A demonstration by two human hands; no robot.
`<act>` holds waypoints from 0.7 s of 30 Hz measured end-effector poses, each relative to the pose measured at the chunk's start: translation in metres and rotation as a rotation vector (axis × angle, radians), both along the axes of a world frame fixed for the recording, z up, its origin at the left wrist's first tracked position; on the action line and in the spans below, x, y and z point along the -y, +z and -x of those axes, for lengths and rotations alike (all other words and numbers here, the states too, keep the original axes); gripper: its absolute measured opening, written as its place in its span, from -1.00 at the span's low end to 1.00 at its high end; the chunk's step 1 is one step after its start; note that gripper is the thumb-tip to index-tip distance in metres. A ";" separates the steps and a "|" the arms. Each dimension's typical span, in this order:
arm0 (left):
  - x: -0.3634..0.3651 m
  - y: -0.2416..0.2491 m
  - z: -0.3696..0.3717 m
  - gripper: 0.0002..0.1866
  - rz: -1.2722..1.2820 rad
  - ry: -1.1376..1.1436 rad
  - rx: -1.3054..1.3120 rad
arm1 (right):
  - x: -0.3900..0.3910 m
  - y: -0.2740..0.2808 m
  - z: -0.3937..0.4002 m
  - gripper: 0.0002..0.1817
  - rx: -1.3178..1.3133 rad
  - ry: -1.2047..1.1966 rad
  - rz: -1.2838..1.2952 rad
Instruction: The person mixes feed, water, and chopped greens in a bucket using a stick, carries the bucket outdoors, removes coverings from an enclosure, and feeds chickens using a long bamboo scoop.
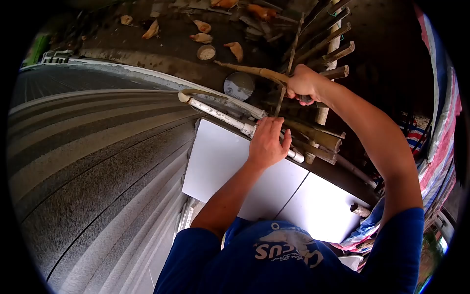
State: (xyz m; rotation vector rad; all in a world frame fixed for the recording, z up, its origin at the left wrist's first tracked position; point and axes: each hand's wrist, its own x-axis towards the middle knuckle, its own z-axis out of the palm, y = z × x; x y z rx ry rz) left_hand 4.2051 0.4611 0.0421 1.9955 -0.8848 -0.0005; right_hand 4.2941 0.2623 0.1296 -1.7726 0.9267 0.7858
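My right hand (304,85) is closed in a fist around a curved, brownish wooden stick (264,72), above the wooden fence. The stick's thin end points left over the ground. Lower down, my left hand (268,142) lies across a white pipe (218,113), its fingers extended over it and the thumb apart. A thin upright stick (293,51) runs down to the left fingertips. Cut bamboo ends (328,142) stick out just right of that hand.
White tiles (220,157) cover the ledge before me. Beyond the fence are several chickens (200,38), a feed bowl (206,52) and a round metal basin (239,85). Corrugated sheeting (98,132) slopes away at left; striped cloth (443,112) hangs at right.
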 end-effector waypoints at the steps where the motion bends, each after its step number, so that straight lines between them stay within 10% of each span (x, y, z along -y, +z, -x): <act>1: 0.000 0.000 0.002 -0.65 0.003 -0.002 -0.001 | 0.003 0.007 0.009 -0.92 0.003 0.013 0.015; 13: 0.031 -0.012 0.019 -0.71 0.070 0.120 -0.162 | 0.023 0.075 0.071 -0.71 -0.021 0.064 -0.009; 19: 0.072 0.003 0.013 -0.55 0.371 0.294 -1.772 | 0.021 0.053 0.073 -0.90 -0.017 -0.011 0.001; 21: 0.093 -0.007 -0.012 -0.63 0.581 0.143 -1.779 | 0.014 0.034 0.071 -0.88 0.014 -0.016 0.037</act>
